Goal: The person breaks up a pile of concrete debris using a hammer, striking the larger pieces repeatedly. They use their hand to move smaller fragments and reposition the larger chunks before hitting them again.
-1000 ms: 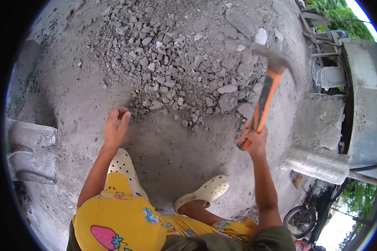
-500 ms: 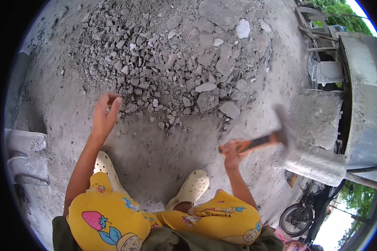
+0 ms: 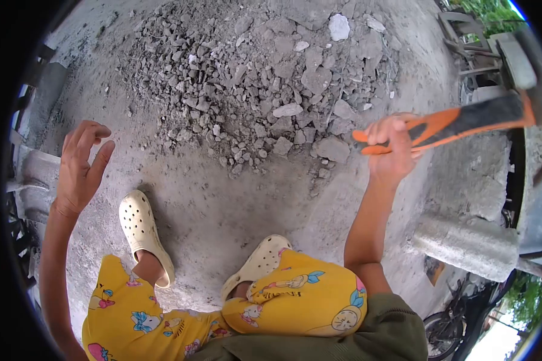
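My right hand [image 3: 390, 147] grips the orange-and-black handle of a hammer [image 3: 464, 120], raised high at the right with its metal head near the frame's edge. My left hand [image 3: 81, 165] is lifted at the left, empty, with its fingers spread and curled. Ahead of me on the dusty concrete ground lies a pile of broken grey rubble [image 3: 265, 72], small chips on the left and larger flat chunks on the right. One bigger chunk [image 3: 332, 148] lies nearest my right hand. I squat in yellow printed trousers, and my feet are in cream clogs [image 3: 143, 234].
A concrete block with a rounded lower ledge [image 3: 467, 237] stands at the right, and a grey trough [image 3: 518, 60] beyond it. A grey metal piece [image 3: 33, 174] lies at the left edge. A motorbike wheel [image 3: 448, 331] shows at the bottom right.
The hammer swung down to the right, then rose high at the right. My left hand drew back from the rubble's edge and opened its fingers. The view shifted.
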Demonstrator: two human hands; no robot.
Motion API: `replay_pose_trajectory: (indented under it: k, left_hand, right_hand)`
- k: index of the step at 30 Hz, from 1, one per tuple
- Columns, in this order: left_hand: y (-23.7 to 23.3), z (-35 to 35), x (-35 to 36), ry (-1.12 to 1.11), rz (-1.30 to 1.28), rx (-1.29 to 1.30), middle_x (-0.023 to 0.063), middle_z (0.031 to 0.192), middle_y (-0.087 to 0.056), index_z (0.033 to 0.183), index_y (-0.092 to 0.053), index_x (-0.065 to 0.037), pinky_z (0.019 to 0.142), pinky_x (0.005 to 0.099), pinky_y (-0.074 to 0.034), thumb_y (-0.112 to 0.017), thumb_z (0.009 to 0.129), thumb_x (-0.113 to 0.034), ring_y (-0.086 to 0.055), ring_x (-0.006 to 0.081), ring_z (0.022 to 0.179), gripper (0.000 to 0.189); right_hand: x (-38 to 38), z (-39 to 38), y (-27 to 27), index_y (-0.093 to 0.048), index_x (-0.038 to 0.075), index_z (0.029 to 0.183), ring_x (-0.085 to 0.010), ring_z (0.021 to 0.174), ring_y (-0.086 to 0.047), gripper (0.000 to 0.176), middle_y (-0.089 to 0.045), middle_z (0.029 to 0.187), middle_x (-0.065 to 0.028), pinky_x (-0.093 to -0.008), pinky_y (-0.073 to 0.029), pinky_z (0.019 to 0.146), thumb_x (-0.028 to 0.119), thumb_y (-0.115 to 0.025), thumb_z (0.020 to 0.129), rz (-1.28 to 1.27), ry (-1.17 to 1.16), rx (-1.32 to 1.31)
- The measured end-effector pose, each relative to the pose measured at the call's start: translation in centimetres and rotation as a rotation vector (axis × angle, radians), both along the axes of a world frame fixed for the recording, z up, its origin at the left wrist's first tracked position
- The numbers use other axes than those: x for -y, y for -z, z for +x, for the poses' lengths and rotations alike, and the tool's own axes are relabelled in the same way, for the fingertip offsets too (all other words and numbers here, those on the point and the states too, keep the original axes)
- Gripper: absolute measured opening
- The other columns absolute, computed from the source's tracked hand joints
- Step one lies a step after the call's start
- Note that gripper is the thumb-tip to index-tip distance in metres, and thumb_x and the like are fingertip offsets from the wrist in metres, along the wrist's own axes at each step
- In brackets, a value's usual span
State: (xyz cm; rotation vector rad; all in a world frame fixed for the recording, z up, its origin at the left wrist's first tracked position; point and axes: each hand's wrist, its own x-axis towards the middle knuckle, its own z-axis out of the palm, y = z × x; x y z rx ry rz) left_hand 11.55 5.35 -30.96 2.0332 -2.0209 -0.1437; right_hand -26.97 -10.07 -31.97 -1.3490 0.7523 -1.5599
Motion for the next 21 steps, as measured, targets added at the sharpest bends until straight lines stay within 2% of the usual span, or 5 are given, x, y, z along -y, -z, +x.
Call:
replay_pose_trajectory:
  k: [7, 11, 13, 16, 21]
  left_hand:
    - [-0.1, -1.5, 1.7, 0.363, 0.115, 0.231, 0.0107, 0.087, -0.052, 0.089, -0.054, -0.005, 0.084, 0.0393, -0.034, -0.056, 0.079, -0.02, -0.051, 0.0274, 0.084, 0.019]
    - [4.1, -3.0, 5.1, 0.385, 0.113, 0.109, 0.0116, 0.09, -0.052, 0.09, -0.054, -0.005, 0.086, 0.0401, -0.033, -0.053, 0.082, -0.022, -0.049, 0.029, 0.089, 0.019]
    - [6.6, -4.4, 6.5, 0.338, 0.036, 0.007, 0.0111, 0.09, -0.053, 0.091, -0.054, -0.005, 0.086, 0.0398, -0.033, -0.053, 0.082, -0.024, -0.05, 0.0291, 0.088, 0.021]
    - [9.1, -7.7, 7.1, 0.15, -0.135, -0.22, 0.008, 0.087, -0.055, 0.091, -0.054, -0.003, 0.08, 0.0339, -0.037, -0.054, 0.083, -0.026, -0.052, 0.0216, 0.083, 0.024]
    - [16.0, -10.7, 3.9, -0.458, -0.237, -1.13, 0.002, 0.08, -0.054, 0.09, -0.055, -0.002, 0.067, 0.0235, -0.039, -0.054, 0.086, -0.024, -0.048, 0.0092, 0.073, 0.023]
  right_hand:
    - [-0.8, 1.1, -0.2, -0.045, 0.007, 0.076, -0.0145, 0.045, -0.04, 0.006, -0.04, 0.052, -0.003, -0.0316, -0.04, 0.049, 0.005, -0.044, 0.082, -0.426, 0.049, 0.119]
    - [-9.7, -3.2, 15.3, -0.05, 0.003, 0.073, -0.006, 0.046, -0.043, 0.012, -0.049, 0.058, -0.0008, -0.0236, -0.036, 0.043, 0.01, -0.058, 0.079, 0.163, 0.281, -0.584]
    - [-12.7, -4.4, 20.1, -0.054, 0.002, 0.085, -0.0069, 0.045, -0.041, 0.018, -0.044, 0.054, 0.003, -0.0222, -0.036, 0.042, 0.013, -0.064, 0.075, 0.79, 0.004, -0.831]
    - [-13.6, -0.3, 16.7, -0.054, 0.002, 0.079, -0.0065, 0.04, -0.04, 0.02, -0.045, 0.051, 0.0031, -0.0225, -0.032, 0.038, 0.017, -0.066, 0.074, 1.034, -0.044, -0.575]
    - [-10.7, 1.6, 5.3, -0.053, 0.004, 0.074, -0.0045, 0.038, -0.039, 0.016, -0.045, 0.05, 0.0024, -0.0208, -0.028, 0.035, 0.013, -0.066, 0.074, 0.726, 0.103, -0.436]
